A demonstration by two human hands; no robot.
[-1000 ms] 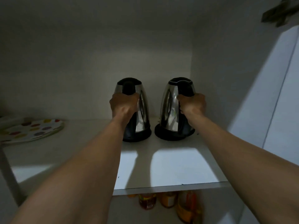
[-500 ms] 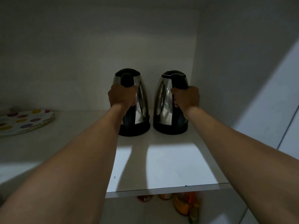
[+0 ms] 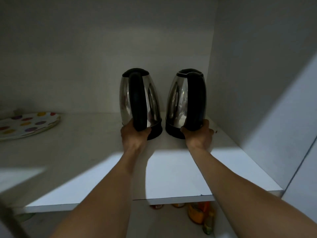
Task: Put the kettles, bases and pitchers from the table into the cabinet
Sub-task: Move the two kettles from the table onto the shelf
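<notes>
Two steel kettles with black handles and lids stand upright, side by side, at the back right of the white cabinet shelf. The left kettle and the right kettle each sit on a black base. My left hand wraps the bottom of the left kettle's handle. At the foot of the right kettle's handle, my right hand curls around its lower end and touches the base. Both handles face me.
A white plate with coloured dots lies at the shelf's far left. The cabinet's right wall stands close beside the right kettle. Orange bottles and jars show on the shelf below.
Both hands have slid down from the tops of the kettle handles to their lower ends. The kettles stay on the shelf, now with their handles turned squarely toward me.
</notes>
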